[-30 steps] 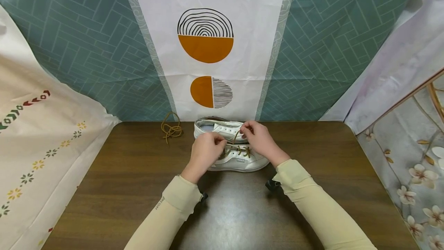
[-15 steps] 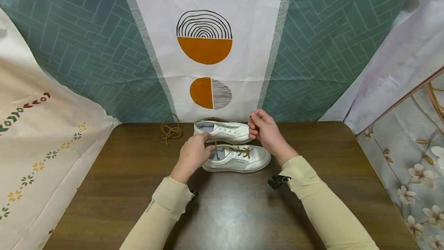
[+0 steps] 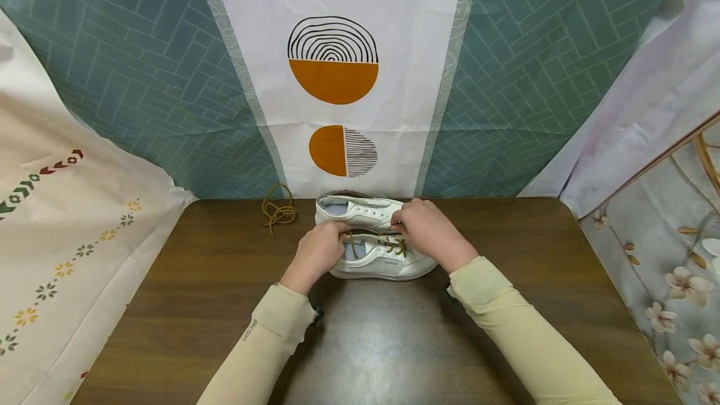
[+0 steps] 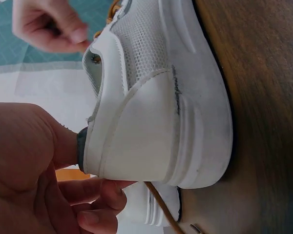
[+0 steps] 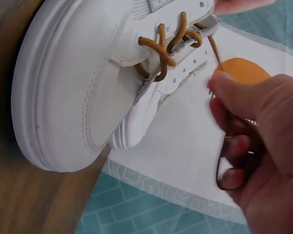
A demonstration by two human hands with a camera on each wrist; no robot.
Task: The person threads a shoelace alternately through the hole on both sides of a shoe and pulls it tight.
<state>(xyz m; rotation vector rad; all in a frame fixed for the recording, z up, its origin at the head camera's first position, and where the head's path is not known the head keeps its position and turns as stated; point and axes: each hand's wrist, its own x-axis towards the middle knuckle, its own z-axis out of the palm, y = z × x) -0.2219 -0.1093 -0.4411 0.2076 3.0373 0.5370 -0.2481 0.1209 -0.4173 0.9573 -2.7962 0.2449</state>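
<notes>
Two white sneakers lie side by side at the table's back, toes to the right. The near sneaker (image 3: 388, 265) has a brown shoelace (image 5: 158, 51) crossed through its front eyelets. At its heel, my left hand (image 3: 317, 252) pinches the collar, thumb on the inner side and fingers behind the heel. A length of lace (image 4: 163, 208) hangs beside that heel. My right hand (image 3: 430, 230) is over the lacing; in the right wrist view its curled fingers (image 5: 237, 141) grip the lace running from an upper eyelet. The far sneaker (image 3: 371, 211) shows eyelets without lace.
Another brown shoelace (image 3: 279, 213) lies loosely coiled on the wooden table (image 3: 225, 305), left of the sneakers. A patterned cloth backdrop (image 3: 337, 149) hangs right behind the table's back edge, with more hanging cloth (image 3: 664, 255) at the sides.
My left hand has moved from the lacing back to the near sneaker's heel. My right hand pulled the lace up and right, then came down again near the eyelets.
</notes>
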